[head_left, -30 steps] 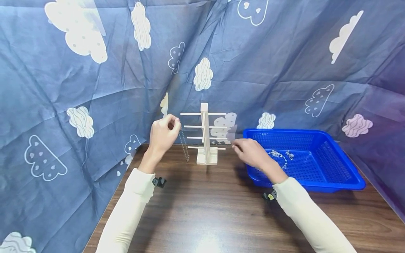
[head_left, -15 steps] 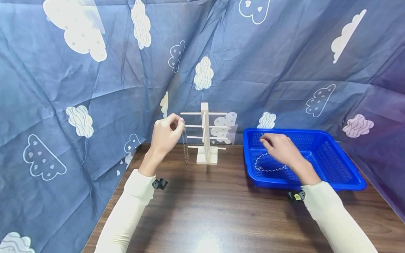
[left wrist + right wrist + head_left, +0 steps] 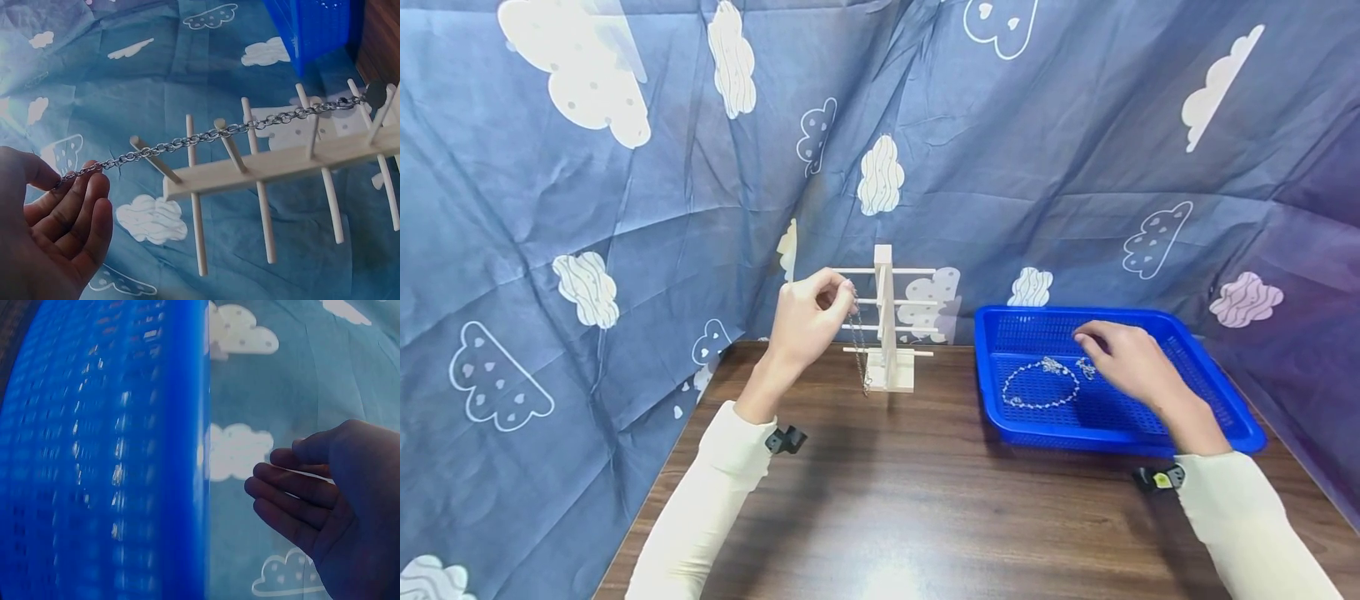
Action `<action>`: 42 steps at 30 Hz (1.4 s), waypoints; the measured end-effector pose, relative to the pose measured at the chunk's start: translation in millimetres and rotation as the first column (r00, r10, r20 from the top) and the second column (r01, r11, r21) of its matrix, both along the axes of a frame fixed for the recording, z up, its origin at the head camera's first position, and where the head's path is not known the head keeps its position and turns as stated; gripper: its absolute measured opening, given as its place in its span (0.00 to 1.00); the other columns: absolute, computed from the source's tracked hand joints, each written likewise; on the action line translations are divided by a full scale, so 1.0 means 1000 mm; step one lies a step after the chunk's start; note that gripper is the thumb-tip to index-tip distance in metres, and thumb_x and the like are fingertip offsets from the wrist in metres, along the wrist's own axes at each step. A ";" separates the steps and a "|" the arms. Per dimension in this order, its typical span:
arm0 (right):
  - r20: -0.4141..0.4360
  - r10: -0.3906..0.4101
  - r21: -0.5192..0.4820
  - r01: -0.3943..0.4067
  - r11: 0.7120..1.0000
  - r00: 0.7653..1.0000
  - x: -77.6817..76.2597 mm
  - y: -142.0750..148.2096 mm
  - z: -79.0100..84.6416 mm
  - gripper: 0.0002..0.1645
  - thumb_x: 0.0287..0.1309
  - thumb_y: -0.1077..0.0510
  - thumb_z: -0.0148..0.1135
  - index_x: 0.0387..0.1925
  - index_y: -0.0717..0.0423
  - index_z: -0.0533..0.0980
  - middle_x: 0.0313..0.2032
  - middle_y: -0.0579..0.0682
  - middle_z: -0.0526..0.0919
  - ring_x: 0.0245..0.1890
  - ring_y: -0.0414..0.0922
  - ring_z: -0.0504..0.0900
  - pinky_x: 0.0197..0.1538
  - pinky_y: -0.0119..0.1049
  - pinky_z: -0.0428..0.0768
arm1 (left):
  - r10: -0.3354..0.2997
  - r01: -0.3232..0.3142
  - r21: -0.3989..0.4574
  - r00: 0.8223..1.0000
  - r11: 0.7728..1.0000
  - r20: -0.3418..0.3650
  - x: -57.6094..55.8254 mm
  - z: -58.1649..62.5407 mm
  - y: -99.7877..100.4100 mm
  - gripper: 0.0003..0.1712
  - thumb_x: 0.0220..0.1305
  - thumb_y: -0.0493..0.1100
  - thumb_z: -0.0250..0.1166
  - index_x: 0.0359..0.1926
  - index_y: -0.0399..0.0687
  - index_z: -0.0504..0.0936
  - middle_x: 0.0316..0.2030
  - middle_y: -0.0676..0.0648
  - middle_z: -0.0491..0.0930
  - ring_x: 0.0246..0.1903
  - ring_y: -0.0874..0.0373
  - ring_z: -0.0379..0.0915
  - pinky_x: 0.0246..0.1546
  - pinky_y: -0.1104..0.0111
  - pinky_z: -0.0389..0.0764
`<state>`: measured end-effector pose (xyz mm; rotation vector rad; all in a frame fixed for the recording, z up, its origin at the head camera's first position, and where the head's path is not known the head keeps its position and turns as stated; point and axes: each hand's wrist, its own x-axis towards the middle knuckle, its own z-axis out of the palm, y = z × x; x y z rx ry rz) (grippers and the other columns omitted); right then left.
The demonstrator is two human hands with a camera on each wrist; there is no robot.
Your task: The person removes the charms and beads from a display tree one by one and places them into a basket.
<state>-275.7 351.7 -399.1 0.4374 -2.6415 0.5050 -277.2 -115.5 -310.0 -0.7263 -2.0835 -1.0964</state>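
Observation:
Between thumb and fingertips, my left hand (image 3: 811,321) pinches a silver chain necklace (image 3: 206,135) that hangs down with a dark round pendant (image 3: 375,95) at its low end. In the head view the chain dangles just before the left pegs of a pale wooden peg stand (image 3: 886,325). My right hand (image 3: 1131,358) is over the blue plastic basket (image 3: 1221,400), holding nothing; its fingers are relaxed and loosely bent in the right wrist view. Below it in the basket lie a beaded necklace (image 3: 1009,383) spread in a loop and a small silvery bunch (image 3: 1086,367).
The stand rises from a square wooden base (image 3: 902,382) near the back of the brown wooden table (image 3: 880,492). A dark blue cloth with white clouds (image 3: 700,208) hangs close behind the stand and basket.
My right hand has moved right, from beside the stand to over the basket. The left hand has shifted slightly right with the chain necklace, bringing it in front of the pegs.

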 end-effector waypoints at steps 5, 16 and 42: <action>0.006 -0.033 -0.018 0.033 0.999 0.999 0.008 0.023 -0.005 0.14 0.77 0.59 0.60 0.51 0.63 0.85 0.49 0.67 0.89 0.50 0.67 0.87 0.51 0.67 0.80 | -0.048 0.048 0.021 0.999 0.999 0.018 0.003 0.004 0.008 0.09 0.70 0.34 0.63 0.31 0.40 0.86 0.21 0.46 0.88 0.18 0.57 0.81 0.22 0.75 0.77; 0.075 -0.134 0.021 0.133 0.991 0.988 0.018 0.076 -0.017 0.22 0.80 0.55 0.54 0.64 0.65 0.78 0.62 0.76 0.79 0.61 0.78 0.75 0.60 0.77 0.72 | -0.076 0.076 0.007 0.996 0.997 0.037 0.002 0.010 0.025 0.11 0.70 0.35 0.62 0.30 0.41 0.87 0.21 0.48 0.87 0.19 0.60 0.78 0.24 0.76 0.77; 0.208 -0.123 0.062 0.113 0.992 0.970 0.046 0.139 -0.054 0.44 0.82 0.45 0.52 0.81 0.70 0.53 0.80 0.77 0.49 0.83 0.72 0.42 0.84 0.68 0.36 | -0.101 0.105 -0.093 0.994 0.990 0.043 -0.017 0.024 0.074 0.12 0.72 0.38 0.61 0.32 0.43 0.88 0.23 0.51 0.88 0.22 0.60 0.81 0.31 0.71 0.80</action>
